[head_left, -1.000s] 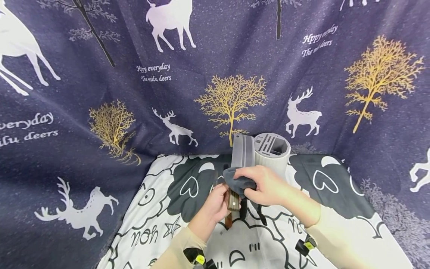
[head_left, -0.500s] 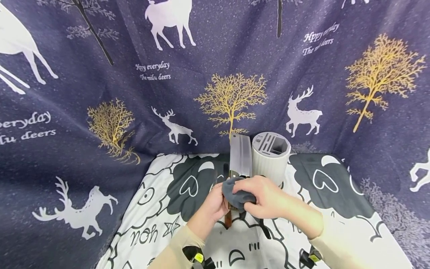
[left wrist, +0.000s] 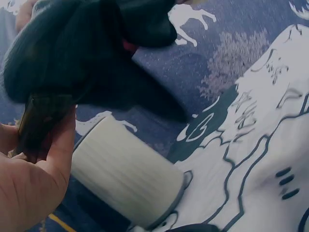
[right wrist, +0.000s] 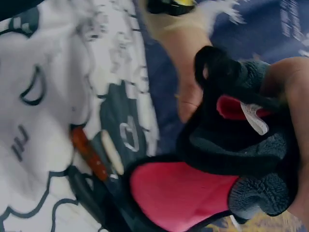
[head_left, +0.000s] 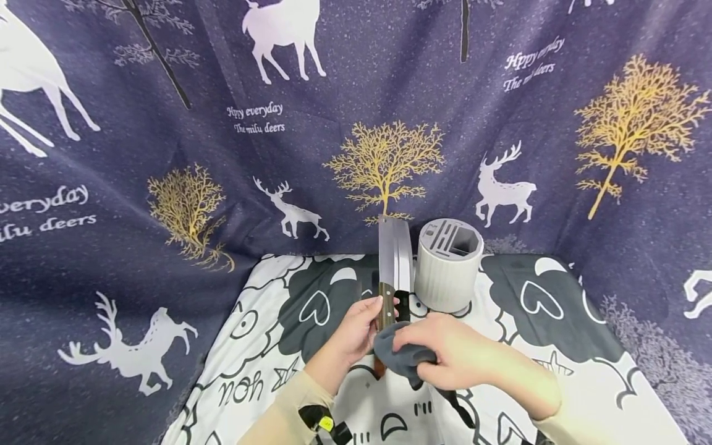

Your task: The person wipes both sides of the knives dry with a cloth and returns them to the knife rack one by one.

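Observation:
My left hand (head_left: 356,330) grips the brown wooden handle (head_left: 386,306) of a cleaver (head_left: 390,253), whose broad blade points up and away from me. In the left wrist view the fingers and thumb lie on both sides of the handle end (left wrist: 41,118). My right hand (head_left: 453,352) holds a bunched dark grey cloth (head_left: 403,352) against the lower end of the handle. The right wrist view shows the cloth's fluffy grey face, black edging and pink side (right wrist: 186,193). A dark strip (head_left: 458,406) extends below the cloth. The handle's end is hidden behind the cloth in the head view.
A ribbed off-white cylindrical knife block (head_left: 447,272) with slots on top stands right of the cleaver. Several knives lie beneath the hands, one with an orange-brown handle (right wrist: 89,152). A patterned white-and-dark cloth (head_left: 239,346) covers the table; a deer-print curtain (head_left: 222,55) hangs behind.
My right hand has slid the cloth from the base of the blade down the handle, towards me. The cleaver has turned slightly, and its handle shows more above the cloth.

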The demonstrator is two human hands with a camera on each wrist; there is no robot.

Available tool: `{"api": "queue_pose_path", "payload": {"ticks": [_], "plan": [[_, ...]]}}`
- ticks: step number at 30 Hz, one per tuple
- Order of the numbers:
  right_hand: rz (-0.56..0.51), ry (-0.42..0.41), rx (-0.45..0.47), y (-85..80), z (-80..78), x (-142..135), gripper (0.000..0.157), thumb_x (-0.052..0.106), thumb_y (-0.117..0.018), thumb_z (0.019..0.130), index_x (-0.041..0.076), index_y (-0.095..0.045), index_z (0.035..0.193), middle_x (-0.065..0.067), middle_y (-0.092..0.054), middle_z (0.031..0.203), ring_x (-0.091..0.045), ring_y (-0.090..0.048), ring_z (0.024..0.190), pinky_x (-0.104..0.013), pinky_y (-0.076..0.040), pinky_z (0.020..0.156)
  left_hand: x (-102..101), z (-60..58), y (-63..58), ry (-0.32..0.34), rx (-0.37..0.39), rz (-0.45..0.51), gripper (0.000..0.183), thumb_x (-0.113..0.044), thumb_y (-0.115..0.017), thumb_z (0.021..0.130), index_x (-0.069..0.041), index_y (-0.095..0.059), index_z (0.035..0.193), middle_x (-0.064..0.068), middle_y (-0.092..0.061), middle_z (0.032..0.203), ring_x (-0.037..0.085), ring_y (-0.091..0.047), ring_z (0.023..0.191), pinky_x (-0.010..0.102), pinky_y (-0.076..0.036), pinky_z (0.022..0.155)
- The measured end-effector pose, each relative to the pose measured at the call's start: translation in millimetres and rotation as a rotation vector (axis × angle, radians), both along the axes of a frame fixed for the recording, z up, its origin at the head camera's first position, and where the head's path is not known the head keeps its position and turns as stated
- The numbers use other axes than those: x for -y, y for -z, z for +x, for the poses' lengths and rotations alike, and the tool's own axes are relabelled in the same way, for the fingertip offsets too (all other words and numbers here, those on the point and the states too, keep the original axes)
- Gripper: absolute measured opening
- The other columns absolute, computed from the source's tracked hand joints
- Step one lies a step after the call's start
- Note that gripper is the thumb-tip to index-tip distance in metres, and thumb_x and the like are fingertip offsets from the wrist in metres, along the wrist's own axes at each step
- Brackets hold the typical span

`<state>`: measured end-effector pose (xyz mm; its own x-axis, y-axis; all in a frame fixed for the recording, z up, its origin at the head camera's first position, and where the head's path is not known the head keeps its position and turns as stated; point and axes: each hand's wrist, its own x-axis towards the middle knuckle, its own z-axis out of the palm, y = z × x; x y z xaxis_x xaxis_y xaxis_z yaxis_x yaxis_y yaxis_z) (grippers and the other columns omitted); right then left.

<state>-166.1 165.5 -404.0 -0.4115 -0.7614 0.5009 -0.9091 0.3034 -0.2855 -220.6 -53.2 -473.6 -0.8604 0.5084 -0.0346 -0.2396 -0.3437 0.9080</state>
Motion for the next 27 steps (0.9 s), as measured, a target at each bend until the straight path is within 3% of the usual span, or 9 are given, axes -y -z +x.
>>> {"api": "queue_pose_path", "payload": {"ticks": [5,9,14,17,19,20,22,25,27], "plan": [[-0.204,0.087,0.458,21.9,-11.4,-27,0.049,-0.006,-0.062,0.075,0.022,-0.066,0.115,0.009,-0.067,0.091,-0.002,-0.059,0.074,-0.021,-0.051,0.065,4,-0.6,-6.7,0.015,-0.048,-0.038,0.054,-0.032,-0.039,0.113,0.014,-0.045,0.141,-0.005,-0.067,0.097,0.004,-0.069,0.081,0.022,-0.060,0.072],[-0.489,0.171,0.865,51.2,-25.7,-37,0.048,-0.010,-0.054,0.077,0.014,-0.064,0.117,0.004,-0.069,0.100,-0.006,-0.065,0.081,-0.024,-0.056,0.069,4,1.0,-11.8,0.019,-0.078,-0.059,0.057,-0.031,-0.037,0.113,0.015,-0.039,0.146,-0.004,-0.065,0.097,0.006,-0.070,0.079,0.025,-0.060,0.074],[-0.930,0.233,1.248,74.4,-36.4,-22,0.043,-0.004,-0.041,0.089,0.025,-0.065,0.110,0.011,-0.070,0.096,-0.003,-0.068,0.080,-0.018,-0.057,0.069,2,4.5,-13.5,0.021,-0.075,-0.059,0.055,-0.029,-0.035,0.114,0.013,-0.039,0.148,-0.001,-0.066,0.098,0.010,-0.073,0.079,0.026,-0.062,0.071],[-1.186,0.091,1.405,79.1,-39.3,-8,0.039,0.001,-0.034,0.098,0.023,-0.062,0.112,0.008,-0.073,0.101,-0.005,-0.072,0.087,-0.018,-0.059,0.074,-1,7.0,-11.0,0.034,-0.072,-0.063,0.055,-0.029,-0.034,0.114,0.014,-0.039,0.148,-0.002,-0.067,0.099,0.010,-0.073,0.080,0.027,-0.062,0.071],[-1.303,-0.105,1.507,80.2,-40.2,-1,0.032,0.003,-0.037,0.099,0.018,-0.059,0.116,0.001,-0.075,0.106,-0.011,-0.074,0.094,-0.022,-0.061,0.079,-3,8.5,-8.8,0.047,-0.069,-0.055,0.054,-0.028,-0.032,0.114,0.014,-0.040,0.148,-0.003,-0.068,0.100,0.010,-0.073,0.081,0.029,-0.063,0.072],[-1.326,-0.249,1.573,79.9,-41.2,1,0.031,0.005,-0.038,0.099,0.014,-0.058,0.121,-0.003,-0.074,0.112,-0.015,-0.073,0.100,-0.025,-0.061,0.085,-3,8.9,-7.5,0.054,-0.074,-0.048,0.055,-0.029,-0.032,0.114,0.014,-0.039,0.147,-0.003,-0.068,0.100,0.010,-0.073,0.082,0.029,-0.063,0.073],[-1.301,-0.512,1.695,78.4,-43.3,4,0.034,0.011,-0.043,0.096,0.007,-0.057,0.127,-0.010,-0.072,0.120,-0.021,-0.070,0.109,-0.032,-0.059,0.092,-4,9.4,-6.0,0.068,-0.079,-0.037,0.055,-0.029,-0.031,0.114,0.015,-0.039,0.146,-0.003,-0.068,0.101,0.010,-0.073,0.083,0.029,-0.063,0.073],[-1.190,-0.657,1.818,72.2,-44.2,8,0.043,0.020,-0.052,0.088,-0.003,-0.061,0.123,-0.014,-0.070,0.116,-0.025,-0.068,0.104,-0.038,-0.057,0.090,-2,8.6,-5.5,0.105,-0.067,-0.033,0.057,-0.031,-0.031,0.114,0.015,-0.037,0.147,-0.003,-0.068,0.101,0.010,-0.074,0.085,0.031,-0.063,0.073],[-1.167,-0.635,1.830,68.7,-42.7,10,0.044,0.025,-0.055,0.085,-0.001,-0.062,0.120,-0.013,-0.071,0.109,-0.024,-0.068,0.098,-0.037,-0.056,0.086,0,7.8,-7.3,0.137,-0.053,-0.030,0.057,-0.031,-0.031,0.114,0.014,-0.035,0.148,-0.003,-0.068,0.101,0.011,-0.074,0.086,0.033,-0.063,0.073]]}}
